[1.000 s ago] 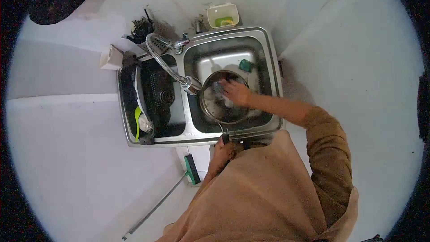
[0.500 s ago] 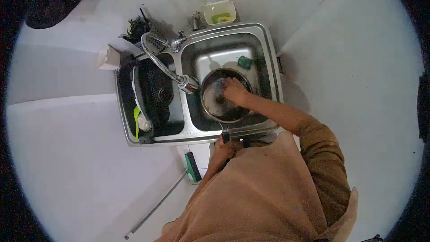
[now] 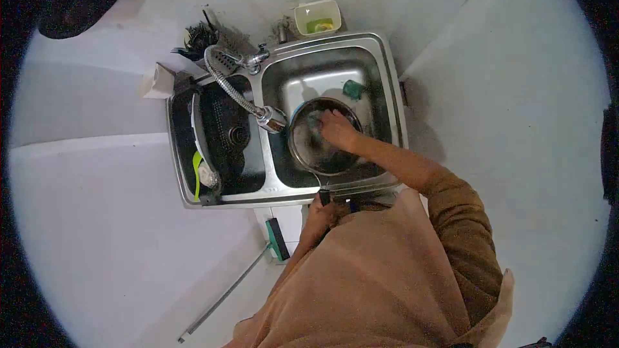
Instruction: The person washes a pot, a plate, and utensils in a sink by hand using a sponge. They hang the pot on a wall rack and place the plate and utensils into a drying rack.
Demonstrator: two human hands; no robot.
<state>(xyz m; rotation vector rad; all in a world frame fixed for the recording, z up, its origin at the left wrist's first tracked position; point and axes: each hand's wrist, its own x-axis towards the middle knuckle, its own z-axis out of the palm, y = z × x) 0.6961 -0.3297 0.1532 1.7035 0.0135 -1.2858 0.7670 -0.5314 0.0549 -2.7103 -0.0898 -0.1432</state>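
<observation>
A round, dark frying pan [image 3: 314,153] lies in the right basin of the steel sink, its handle pointing toward me over the front rim. My left hand [image 3: 317,216] is wrapped round the black pan handle [image 3: 325,197]. Inside the pan, my right hand [image 3: 338,131] presses down with bent fingers against the wet surface. A greyish patch shows by those fingertips; what they hold, if anything, I cannot make out. Behind the pan lies a green scrubbing sponge [image 3: 353,89] on the basin floor.
A flexible faucet [image 3: 271,119] hangs over the divider, left of the pan. The left basin [image 3: 242,171] contains a rack with a lime-green item [image 3: 196,171]. Behind the sink stand a pale tub [image 3: 318,16] and a utensil holder [image 3: 225,61]. A green-headed squeegee [image 3: 276,240] leans below.
My right hand has shifted slightly within the pan, and a bluish edge now shows at the pan's upper left rim. My left hand keeps its grip on the handle.
</observation>
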